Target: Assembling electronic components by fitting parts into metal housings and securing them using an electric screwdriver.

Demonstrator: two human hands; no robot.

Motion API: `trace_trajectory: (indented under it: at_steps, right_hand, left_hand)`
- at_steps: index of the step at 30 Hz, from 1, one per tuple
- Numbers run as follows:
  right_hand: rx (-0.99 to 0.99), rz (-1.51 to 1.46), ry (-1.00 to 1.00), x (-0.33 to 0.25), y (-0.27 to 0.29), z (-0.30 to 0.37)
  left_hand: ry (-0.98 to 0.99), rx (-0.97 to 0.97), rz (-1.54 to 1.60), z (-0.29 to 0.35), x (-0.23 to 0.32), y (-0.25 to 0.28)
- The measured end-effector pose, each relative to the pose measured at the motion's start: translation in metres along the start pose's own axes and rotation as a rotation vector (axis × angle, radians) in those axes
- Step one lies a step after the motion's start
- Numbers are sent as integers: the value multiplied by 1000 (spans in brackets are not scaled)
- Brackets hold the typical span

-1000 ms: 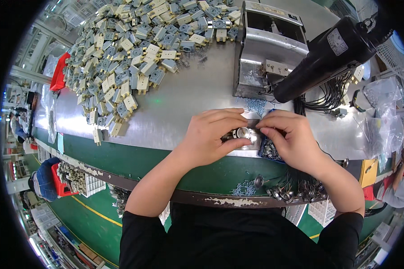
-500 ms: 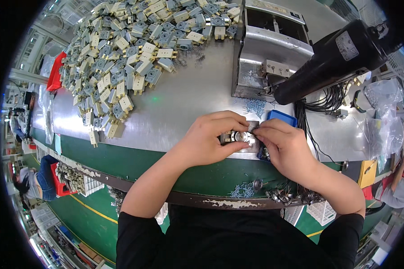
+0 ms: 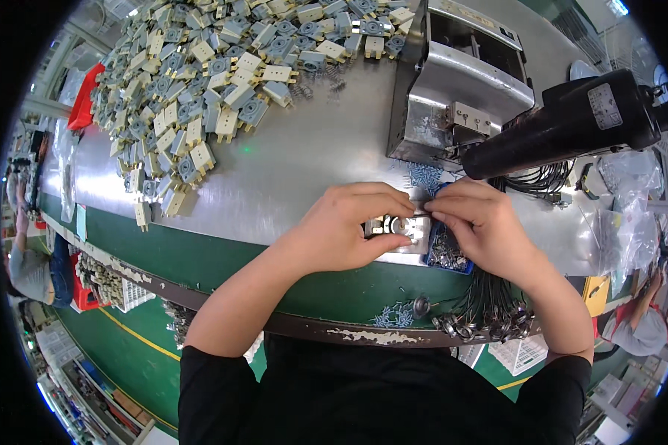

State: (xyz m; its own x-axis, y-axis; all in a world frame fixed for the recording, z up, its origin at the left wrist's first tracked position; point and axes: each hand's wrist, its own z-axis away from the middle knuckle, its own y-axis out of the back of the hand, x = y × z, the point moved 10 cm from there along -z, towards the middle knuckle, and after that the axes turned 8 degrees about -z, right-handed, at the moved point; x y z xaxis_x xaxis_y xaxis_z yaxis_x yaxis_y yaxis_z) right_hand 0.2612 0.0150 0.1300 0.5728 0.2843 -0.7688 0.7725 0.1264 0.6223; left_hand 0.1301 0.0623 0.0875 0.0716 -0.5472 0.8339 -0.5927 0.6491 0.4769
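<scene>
Between the thumb and curled fingers of my left hand [image 3: 349,227] is a small switch-like part [image 3: 399,225] with a round shiny centre, seated on a metal block [image 3: 417,246] near the bench's front edge. My right hand [image 3: 484,226] is closed in a pinch at the part's right side; whatever its fingertips hold is too small and covered to name. Below that hand sits a blue tray [image 3: 448,259] of small metal pieces, partly hidden by the fingers. Blue screws [image 3: 424,176] lie scattered just beyond both hands.
A large heap of grey and cream plug-like housings [image 3: 223,89] covers the far left. A metal machine [image 3: 460,81] and a thick black cylinder [image 3: 553,130] stand far right. Black cables [image 3: 490,297] with round metal ends hang at the front edge, beside more blue screws [image 3: 393,315].
The view has shifted slightly. My right hand has risen and turned a little at the part, uncovering more of the blue tray. My left hand keeps its hold.
</scene>
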Motion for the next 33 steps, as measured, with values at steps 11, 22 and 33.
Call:
trace_trajectory:
  at_steps: [11, 22, 33]
  right_hand:
    - [-15, -76, -29, -27, -13, -8]
    - [-39, -7, -184, -23, -28, -21]
    - [-13, 7, -116, -9, -29, -15]
  left_hand:
    - [-4, 4, -15, 18, -2, 3]
    - [-23, 39, 30, 20, -6, 8]
    - [-13, 62, -1, 11, -4, 6]
